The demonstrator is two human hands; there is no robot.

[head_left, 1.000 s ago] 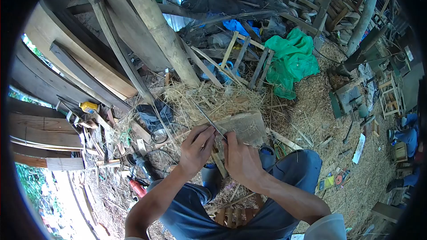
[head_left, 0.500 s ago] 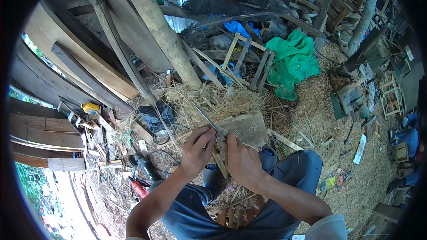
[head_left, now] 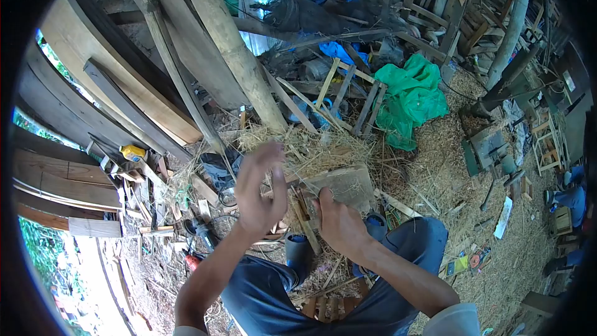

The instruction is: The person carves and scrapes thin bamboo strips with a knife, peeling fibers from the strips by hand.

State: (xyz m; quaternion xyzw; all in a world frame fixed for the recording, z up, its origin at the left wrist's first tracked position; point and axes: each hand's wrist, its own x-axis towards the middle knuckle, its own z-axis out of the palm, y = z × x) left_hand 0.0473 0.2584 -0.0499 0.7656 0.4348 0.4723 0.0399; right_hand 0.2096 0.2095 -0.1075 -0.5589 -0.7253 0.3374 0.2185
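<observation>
My left hand (head_left: 260,196) is raised and smeared by motion, its fingers and thumb apart, with nothing visible in it. Beside it, my right hand (head_left: 343,227) is closed, thumb on top, around the near end of a thin metal strip (head_left: 308,186). The strip is blurred, and its gripped end is hidden by the fingers. A flat wooden board (head_left: 351,186) lies on the straw just beyond my right hand. Below the hands, a narrow piece of wood (head_left: 306,227) slants between my dark shoes (head_left: 298,249).
A thick wooden post (head_left: 239,62) leans ahead, with large planks (head_left: 118,74) at the left. A green plastic sheet (head_left: 410,102) lies beyond the board. Power tools (head_left: 202,233) and offcuts lie at lower left. Another person's legs (head_left: 569,205) show at far right.
My left hand has let go of the thin metal strip and lifted away, its fingers spreading. My right hand stays closed near the same spot. The view has shifted slightly.
</observation>
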